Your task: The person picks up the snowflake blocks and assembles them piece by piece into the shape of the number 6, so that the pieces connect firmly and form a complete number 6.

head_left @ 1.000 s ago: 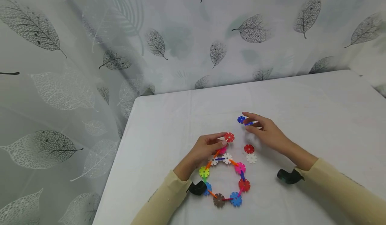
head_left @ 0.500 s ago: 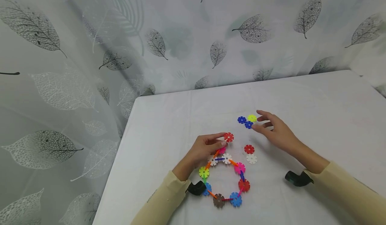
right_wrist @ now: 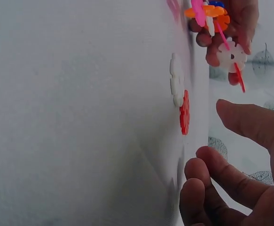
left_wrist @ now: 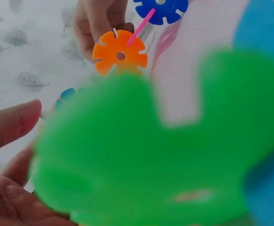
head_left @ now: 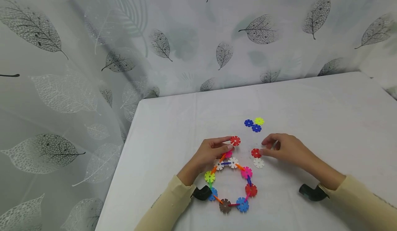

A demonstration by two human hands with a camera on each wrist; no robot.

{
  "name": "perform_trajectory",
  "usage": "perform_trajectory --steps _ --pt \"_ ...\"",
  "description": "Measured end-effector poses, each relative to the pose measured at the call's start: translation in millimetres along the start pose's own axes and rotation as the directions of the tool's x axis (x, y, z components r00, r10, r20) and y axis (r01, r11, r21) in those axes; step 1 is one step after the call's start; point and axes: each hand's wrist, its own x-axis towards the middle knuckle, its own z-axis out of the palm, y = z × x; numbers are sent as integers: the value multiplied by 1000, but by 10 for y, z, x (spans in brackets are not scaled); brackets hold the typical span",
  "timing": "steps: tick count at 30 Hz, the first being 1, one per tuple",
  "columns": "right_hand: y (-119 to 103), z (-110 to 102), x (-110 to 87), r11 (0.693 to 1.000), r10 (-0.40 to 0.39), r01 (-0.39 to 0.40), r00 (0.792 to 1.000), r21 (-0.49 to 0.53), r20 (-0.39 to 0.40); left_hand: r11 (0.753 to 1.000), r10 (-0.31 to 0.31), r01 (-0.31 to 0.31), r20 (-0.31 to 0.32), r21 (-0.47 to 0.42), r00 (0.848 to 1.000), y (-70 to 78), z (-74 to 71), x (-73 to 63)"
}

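A ring of slotted snowflake discs in many colours, such as the brown disc [head_left: 225, 206], lies on the white table. My left hand [head_left: 211, 155] pinches its raised far end, where a red disc [head_left: 235, 140] stands up at the fingertips. A large blurred green disc [left_wrist: 141, 155] covers much of the left wrist view. My right hand [head_left: 288, 150] hovers low over the table, thumb and fingers apart, beside a loose red disc [head_left: 255, 153]. Below that disc lies a loose white disc [head_left: 258, 163]. The right wrist view shows a gap between its fingers and the red disc [right_wrist: 184, 113].
Farther back on the table [head_left: 173, 121] lie two dark blue discs [head_left: 256, 128] and a yellow disc [head_left: 259, 121]. A leaf-patterned curtain [head_left: 192, 45] hangs behind the table and along its left side.
My right hand has come away from the blue and yellow discs and moved toward me, down to the loose red disc. My left hand stays nearly still with the ring's end.
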Motion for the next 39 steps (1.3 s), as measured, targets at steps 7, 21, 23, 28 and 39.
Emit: perform_trajectory --steps 7,21,23,28,39 --pt "-35 59 -92 999 -4 7 998 -44 67 1000 13 -13 0 25 1000 -15 -12 -4" --pt "-109 152 -112 991 -51 61 996 -116 79 998 27 -26 -19 53 999 0 -61 -29" --pt "-119 150 -106 993 -62 71 993 -94 101 999 33 -33 -16 43 999 2 -60 -26" --pt "-136 152 -103 995 -81 87 987 -40 141 999 42 -42 -13 25 999 -1 -38 -21" --pt "-107 133 -31 988 -135 121 979 98 151 999 34 -34 2 18 999 30 -13 -33"
